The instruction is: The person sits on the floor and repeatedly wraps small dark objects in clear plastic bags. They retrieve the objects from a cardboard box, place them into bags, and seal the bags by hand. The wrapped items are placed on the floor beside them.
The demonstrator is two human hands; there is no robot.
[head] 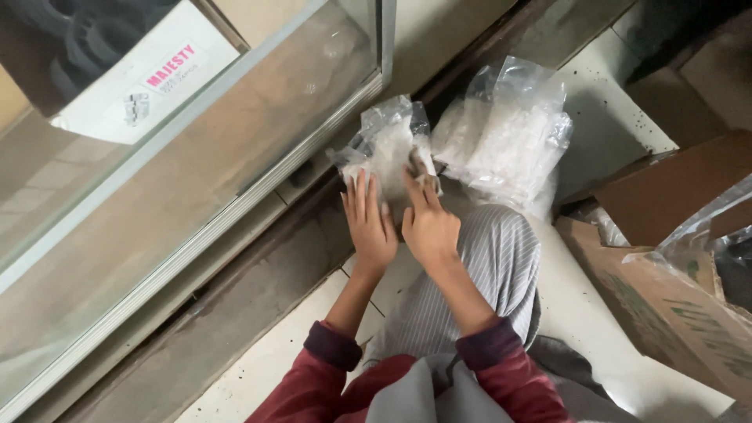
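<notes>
Dark red sleeves (501, 368), navy cuffs, grey striped trousers (486, 274)

Our two hands reach forward, side by side

Our left hand (370, 227) lies flat, palm down, fingers (360, 192) straight and together; our right hand (429, 227) sits just beside it, fingers (415, 188) extended forward, both forearms bare below pushed-up red sleeves.

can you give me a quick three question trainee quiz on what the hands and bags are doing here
1. True or false: both hands rest on the small plastic bag.
2. Which lies right of that bag? A) a pile of clear bags B) a metal bucket C) a broom
3. Fill in: the cardboard box sits on the person's ____ side.

Key
1. True: the left hand lies flat on it, and the right hand has its fingers on it.
2. A, the pile of clear bags.
3. Right.
</notes>
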